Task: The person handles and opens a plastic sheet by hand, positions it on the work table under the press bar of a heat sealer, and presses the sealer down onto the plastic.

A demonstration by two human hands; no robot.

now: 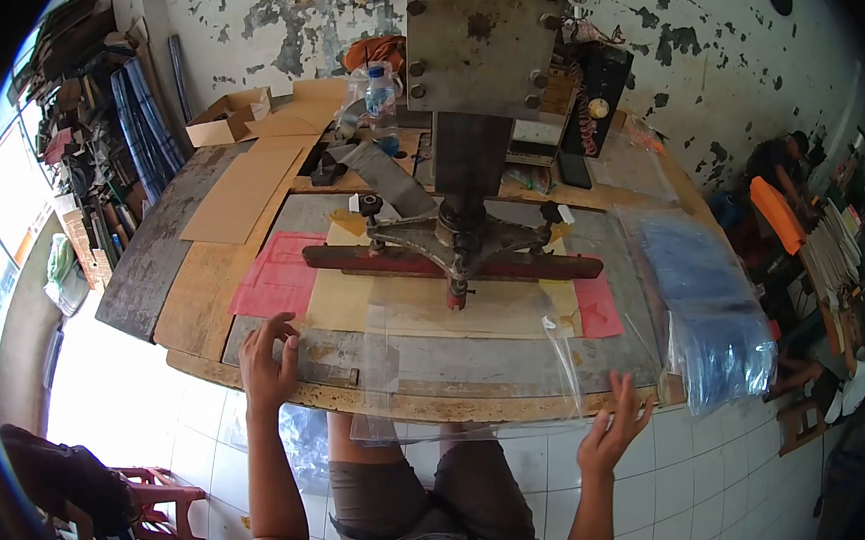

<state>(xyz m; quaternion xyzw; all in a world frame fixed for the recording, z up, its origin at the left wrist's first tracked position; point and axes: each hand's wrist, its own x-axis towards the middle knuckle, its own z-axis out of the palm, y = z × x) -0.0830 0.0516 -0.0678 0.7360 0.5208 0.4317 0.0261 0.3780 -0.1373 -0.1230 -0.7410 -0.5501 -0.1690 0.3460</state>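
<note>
A clear plastic sheet (475, 373) lies across the front of the worktable, its near edge hanging over the table's edge. My left hand (270, 364) is raised at the front left, fingers apart and curved, left of the sheet. Beyond the sheet's right side my right hand (616, 429) is held palm up with its fingers spread. Neither hand holds anything. Over the sheet's far part stands a press with a long red bar (533, 267), above a yellowish pad (340, 304) with pink pieces (277, 274) at its ends.
Stacked clear bluish plastic bags (706, 309) lie at the table's right. Cardboard (248, 187) and an open box (227, 120) are at the left, a water bottle (377, 96) behind. A person (786, 164) is at the far right. A red stool (160, 502) stands lower left.
</note>
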